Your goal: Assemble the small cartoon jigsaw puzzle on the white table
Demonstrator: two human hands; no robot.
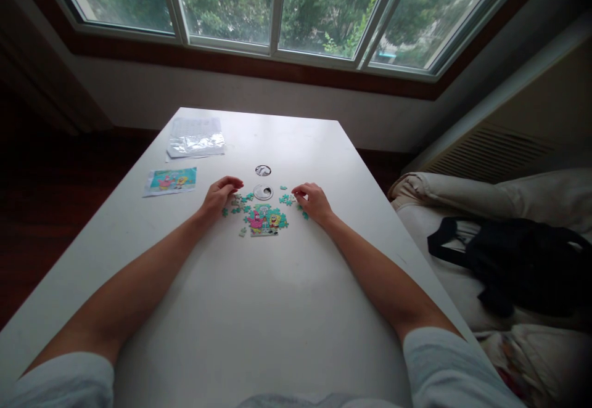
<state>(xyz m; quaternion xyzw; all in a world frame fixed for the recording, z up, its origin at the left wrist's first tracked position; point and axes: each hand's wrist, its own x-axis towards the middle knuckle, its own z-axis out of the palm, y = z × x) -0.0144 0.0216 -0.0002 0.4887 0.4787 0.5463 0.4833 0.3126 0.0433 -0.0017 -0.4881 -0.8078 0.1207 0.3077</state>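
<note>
A partly joined jigsaw puzzle (266, 220) lies on the white table, showing a pink starfish figure and a yellow square one on teal. Loose puzzle pieces (240, 203) are scattered at its left, beside my left hand (221, 195). That hand is open, its fingers curved and slightly apart, with nothing visible in them. To the puzzle's upper right, my right hand (315, 202) has thumb and forefinger brought together at a small puzzle piece (293, 198). More loose pieces (285, 199) lie around those fingertips, and some are partly hidden under the hand.
Two round discs (263, 192) lie beyond the puzzle. A picture card (171, 181) with the same figures and a clear plastic bag (197, 137) are at the far left of the table (259, 309). A cushioned seat with dark clothing (522, 266) stands at the right.
</note>
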